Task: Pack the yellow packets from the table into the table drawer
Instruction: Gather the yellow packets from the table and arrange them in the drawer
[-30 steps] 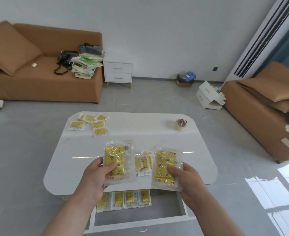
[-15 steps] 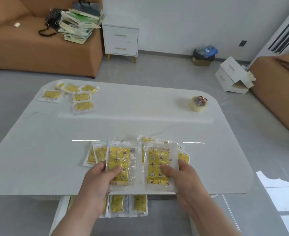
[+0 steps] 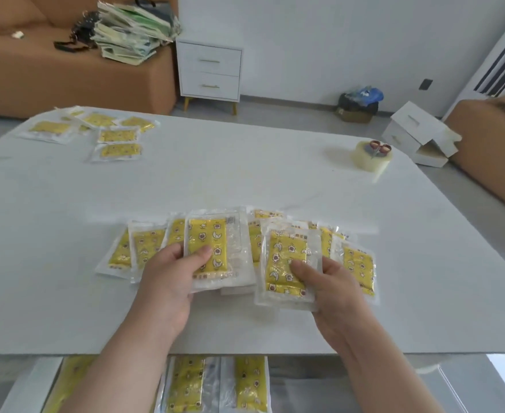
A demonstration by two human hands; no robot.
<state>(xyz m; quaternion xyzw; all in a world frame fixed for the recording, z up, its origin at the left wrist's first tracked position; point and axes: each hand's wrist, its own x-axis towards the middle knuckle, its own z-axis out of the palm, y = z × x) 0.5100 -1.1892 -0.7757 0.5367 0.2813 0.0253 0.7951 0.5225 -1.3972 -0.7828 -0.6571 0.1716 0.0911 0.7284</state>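
The left hand (image 3: pixel 168 272) grips one yellow packet (image 3: pixel 212 248); the right hand (image 3: pixel 331 281) grips another packet (image 3: pixel 287 263). Both are held above loose packets (image 3: pixel 144 245) on the white worktop (image 3: pixel 245 174). Below, the open drawer (image 3: pixel 28 383) holds more.

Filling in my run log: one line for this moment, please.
left hand: holds yellow packet | right hand: holds second packet | both above table | drawer: open, partly filled

Tape roll (image 3: pixel 371 158), white nightstand (image 3: pixel 210 71), stacked books (image 3: pixel 132 34), sofa (image 3: pixel 37 76)

a yellow packet (image 3: pixel 208 248) in left hand (image 3: pixel 168 281), another packet (image 3: pixel 287 269) in right hand (image 3: pixel 331 290)
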